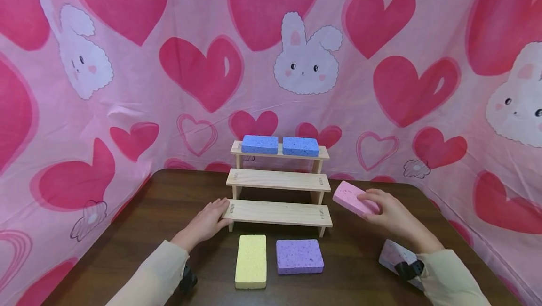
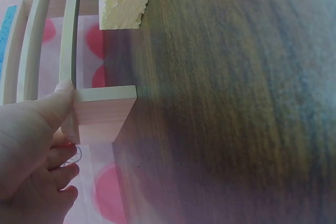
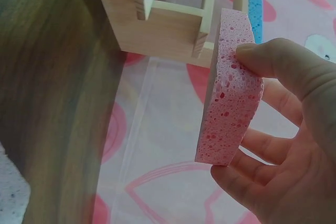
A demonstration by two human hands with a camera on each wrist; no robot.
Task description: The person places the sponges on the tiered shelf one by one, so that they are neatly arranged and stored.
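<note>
A pink sponge is held in the air by my right hand, right of the wooden stepped rack. The right wrist view shows the thumb on one side of the sponge and the fingers on the other. My left hand grips the left end of the rack's lowest step. In the left wrist view, its thumb lies on the step's edge, the fingers curled beyond it. Two blue sponges sit side by side on the top step; the middle and lowest steps are bare.
A yellow sponge and a purple sponge lie on the dark wooden table before the rack. A pale grey sponge lies at the right, partly hidden by my right wrist. Behind hangs a pink heart-and-rabbit cloth.
</note>
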